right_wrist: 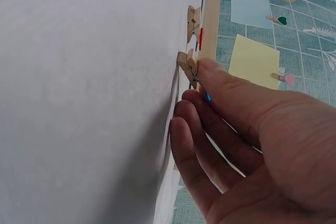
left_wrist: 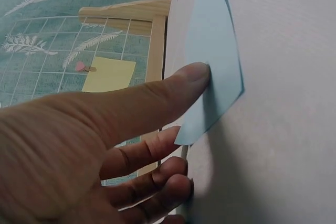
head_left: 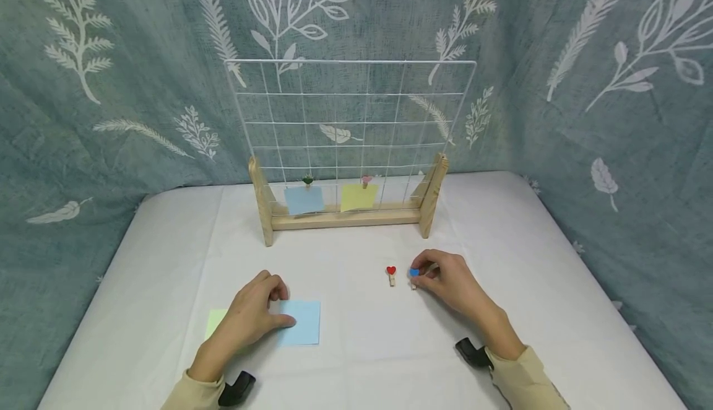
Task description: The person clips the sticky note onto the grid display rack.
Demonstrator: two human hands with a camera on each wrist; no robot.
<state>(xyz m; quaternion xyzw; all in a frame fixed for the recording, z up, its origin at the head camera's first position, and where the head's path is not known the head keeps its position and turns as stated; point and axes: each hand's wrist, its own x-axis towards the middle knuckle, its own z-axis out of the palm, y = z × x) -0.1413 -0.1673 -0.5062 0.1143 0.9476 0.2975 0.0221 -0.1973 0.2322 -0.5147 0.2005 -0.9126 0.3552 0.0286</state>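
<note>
Along the near edge of the counter (head_left: 356, 373), which is spread with white cloth, two beige sleeves (head_left: 526, 379) reach in, each with a black device (head_left: 237, 389) at the wrist. Toward the near left corner, a pale green sheet (head_left: 215, 321) lies partly hidden under the left wrist. Just beside it, the left hand (head_left: 252, 312) pinches the left side of a light blue sheet (head_left: 305, 323), thumb on top and index finger behind. Farther in, toward the right edge, the right hand (head_left: 452, 283) pinches a blue-topped clip (head_left: 414, 272) between thumb and fingers; whether the clip touches the cloth, I cannot tell. Near it, on its left, lies a clip with a red heart (head_left: 392, 275).

Midway along the far edge stands a wooden stand (head_left: 345, 218) bearing a white wire grid (head_left: 337, 122). Low on the wires, a clip with a green heart (head_left: 307, 180) holds a blue note (head_left: 304, 202); to its right, a clip with a pink heart (head_left: 366, 181) holds a yellow note (head_left: 358, 198). Beyond hangs a blue-green cloth (head_left: 161, 44) with white leaf prints.
</note>
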